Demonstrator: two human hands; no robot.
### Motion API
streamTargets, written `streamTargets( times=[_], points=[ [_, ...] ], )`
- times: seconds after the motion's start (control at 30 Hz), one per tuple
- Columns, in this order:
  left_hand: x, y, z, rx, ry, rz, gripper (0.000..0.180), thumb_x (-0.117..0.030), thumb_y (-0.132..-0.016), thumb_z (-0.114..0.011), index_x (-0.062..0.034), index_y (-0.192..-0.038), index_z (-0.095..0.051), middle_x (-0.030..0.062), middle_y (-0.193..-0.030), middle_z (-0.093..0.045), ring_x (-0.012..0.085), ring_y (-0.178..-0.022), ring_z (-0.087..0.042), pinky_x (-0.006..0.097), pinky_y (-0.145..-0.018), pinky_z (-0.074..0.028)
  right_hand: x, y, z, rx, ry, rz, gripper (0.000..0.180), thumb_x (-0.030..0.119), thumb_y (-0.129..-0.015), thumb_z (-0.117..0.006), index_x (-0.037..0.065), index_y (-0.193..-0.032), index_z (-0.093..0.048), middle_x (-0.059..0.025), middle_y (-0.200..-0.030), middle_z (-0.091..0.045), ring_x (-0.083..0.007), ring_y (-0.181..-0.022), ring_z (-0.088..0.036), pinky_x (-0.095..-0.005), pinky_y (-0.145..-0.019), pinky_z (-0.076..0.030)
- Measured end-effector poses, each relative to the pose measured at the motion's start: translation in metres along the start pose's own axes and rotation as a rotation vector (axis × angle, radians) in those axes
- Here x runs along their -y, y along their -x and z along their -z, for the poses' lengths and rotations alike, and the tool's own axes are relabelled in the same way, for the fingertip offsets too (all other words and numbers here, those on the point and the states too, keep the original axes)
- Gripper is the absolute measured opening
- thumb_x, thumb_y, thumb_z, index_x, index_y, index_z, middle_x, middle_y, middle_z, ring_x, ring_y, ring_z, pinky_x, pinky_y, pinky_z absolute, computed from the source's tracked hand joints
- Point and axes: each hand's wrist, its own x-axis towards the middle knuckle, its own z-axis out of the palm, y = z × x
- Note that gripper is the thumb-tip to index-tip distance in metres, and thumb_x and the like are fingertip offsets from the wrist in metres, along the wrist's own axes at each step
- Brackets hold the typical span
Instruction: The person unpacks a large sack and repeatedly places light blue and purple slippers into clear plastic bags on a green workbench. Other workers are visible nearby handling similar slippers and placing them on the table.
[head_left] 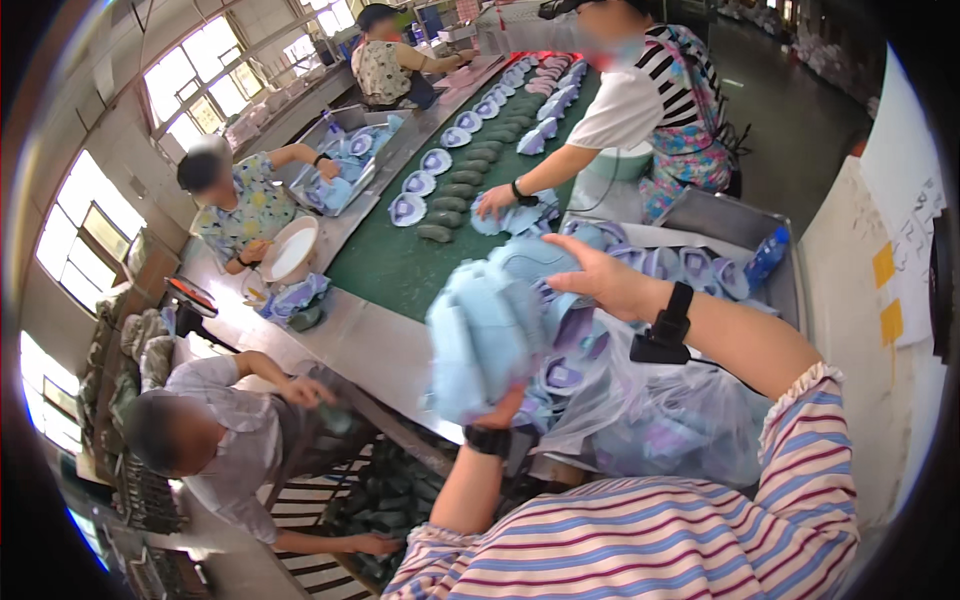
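I hold a thick stack of light blue shoe uppers between both hands above the edge of a green conveyor belt. My left hand supports the stack from below, mostly hidden under it. My right hand presses on the top and far side of the stack. Both wrists carry black bands. Under the stack lies a clear plastic bag with more blue and purple uppers in it.
Blue-and-white uppers and dark green shoe forms lie in rows on the belt. A person in a striped top reaches onto the belt opposite. Two more people sit at the left, one by a white bowl. A blue bottle stands in a metal tray at the right.
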Motion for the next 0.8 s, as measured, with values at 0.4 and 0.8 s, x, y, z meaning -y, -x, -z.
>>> streamTargets(
  times=[0.4,0.8],
  points=[
    [0.005,-0.056,0.036,-0.072,2.357,0.897,0.039,-0.010,-0.094,-0.044,-0.0112,-0.132,-0.037,0.0076,-0.128,-0.048,0.0239,-0.115,-0.049,0.041,-0.097,-0.041,0.008,0.027,0.023,0.384,-0.325,0.019,0.042,0.002,-0.075,-0.068,0.000,-0.116,-0.057,-0.0127,-0.138,-0.040,-0.0221,-0.120,-0.047,-0.0352,-0.100,-0.037],
    [-0.004,-0.080,0.045,0.116,2.365,1.172,0.059,-0.047,-0.096,-0.035,-0.0005,-0.132,-0.038,0.0140,-0.128,-0.050,0.0289,-0.114,-0.051,0.042,-0.095,-0.044,-0.020,0.028,-0.009,0.047,0.516,0.330,0.024,0.014,-0.070,-0.072,0.003,-0.090,-0.063,-0.0130,-0.114,-0.046,-0.0258,-0.098,-0.052,-0.0356,-0.082,-0.044]
  ],
)
